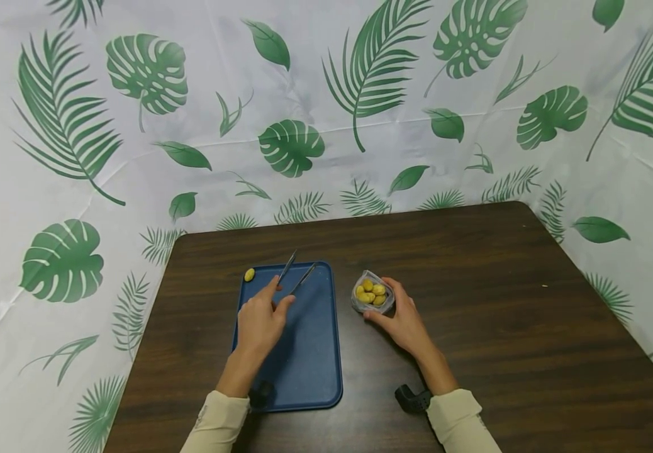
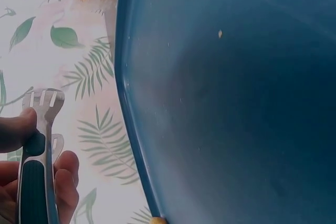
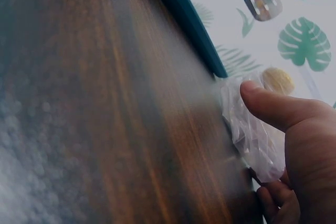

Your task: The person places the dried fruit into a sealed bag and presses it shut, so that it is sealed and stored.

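My left hand [image 1: 260, 319] grips a pair of tongs [image 1: 302, 277] above the blue tray [image 1: 304, 371]. The tongs' slotted metal tips [image 2: 46, 100] stand apart with nothing between them, and dark grips line the handles. A single small yellow piece [image 1: 250, 275], its kind unclear, lies at the tray's far left corner. To the right of the tray, my right hand [image 1: 408, 321] holds a clear plastic bag [image 1: 358, 304], thumb on the near side and fingers round the far side. Several yellow pieces [image 1: 370, 292] sit in the bag's open mouth.
A dark wooden table [image 1: 502, 327] carries the tray and the bag. Behind it hangs a white cloth [image 1: 213, 182] printed with green leaves. A tiny pale scrap [image 1: 544, 285] lies on the table at the right. Small crumbs [image 2: 220, 34] dot the tray.
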`<state>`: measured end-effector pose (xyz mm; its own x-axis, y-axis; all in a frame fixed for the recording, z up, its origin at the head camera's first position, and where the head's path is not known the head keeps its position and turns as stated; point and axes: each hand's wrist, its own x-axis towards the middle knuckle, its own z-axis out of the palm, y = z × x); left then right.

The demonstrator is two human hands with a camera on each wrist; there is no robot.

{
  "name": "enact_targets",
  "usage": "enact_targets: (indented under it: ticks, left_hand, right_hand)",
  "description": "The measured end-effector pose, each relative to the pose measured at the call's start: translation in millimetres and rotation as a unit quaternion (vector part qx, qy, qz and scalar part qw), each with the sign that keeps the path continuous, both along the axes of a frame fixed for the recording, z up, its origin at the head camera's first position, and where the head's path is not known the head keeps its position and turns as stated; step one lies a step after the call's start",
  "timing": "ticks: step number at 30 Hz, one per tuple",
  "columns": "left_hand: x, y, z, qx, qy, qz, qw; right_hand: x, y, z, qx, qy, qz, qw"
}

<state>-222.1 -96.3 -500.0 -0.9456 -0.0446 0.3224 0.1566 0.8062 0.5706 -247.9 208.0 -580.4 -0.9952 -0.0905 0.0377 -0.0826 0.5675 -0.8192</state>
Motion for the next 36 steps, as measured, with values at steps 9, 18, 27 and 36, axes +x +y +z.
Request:
enact_targets:
  ticks: [9,18,27,36]
  left_hand:
    - [-0.7,-7.4,-0.1,-0.003,-0.019,0.013,0.9997]
    - [-2.5,-15.8,0.6,-0.013,-0.031,0.034,0.9989]
    - [-1.5,-24.8,-2.3,-0.015,-0.042,0.050,0.9977]
    - [-1.1,-32.5,-2.8,-0.014,-0.061,0.062,0.9962]
  right_hand:
    - [2.0,1,-0.4,0.000,0.001,-0.003,1.0000]
    - [0.8,0,-0.8,0.003,-0.002,-0.005,1.0000]
    - [-1.0,0,-2.2,0.008,-0.001,-0.003,1.0000]
    - [-0.6,0,-1.2,0.006,-0.004,-0.003,1.0000]
